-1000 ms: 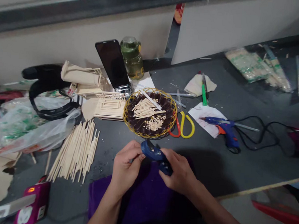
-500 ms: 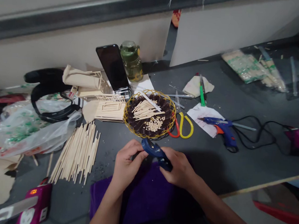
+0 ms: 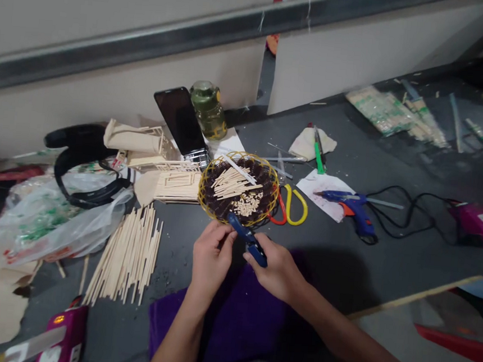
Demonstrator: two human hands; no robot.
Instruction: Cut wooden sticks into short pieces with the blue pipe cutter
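My right hand (image 3: 278, 266) is wrapped round the handles of a dark blue hand tool (image 3: 243, 233), which looks like a pair of cutting shears. Its head points up and left, close to my left fingertips. My left hand (image 3: 212, 255) is closed in a pinch beside that head; whatever lies between thumb and finger is too small to make out. Just beyond both hands sits a brown and yellow woven basket (image 3: 203, 200). Inside it are thin wooden sticks (image 3: 233, 183) and a heap of short cut pieces (image 3: 247, 203).
Loose sticks (image 3: 127, 255) lie to the left, near a plastic bag (image 3: 63, 233). A stick model (image 3: 177, 185), phone (image 3: 179, 119) and green jar (image 3: 209, 110) stand behind. Yellow-and-red-handled scissors (image 3: 296, 205) and a blue glue gun (image 3: 355, 208) lie right. Purple cloth (image 3: 246, 322) is below my hands.
The blue tool has turned to a steeper angle, and my right hand has come slightly left and closed in round its handles. The view has shifted a little.
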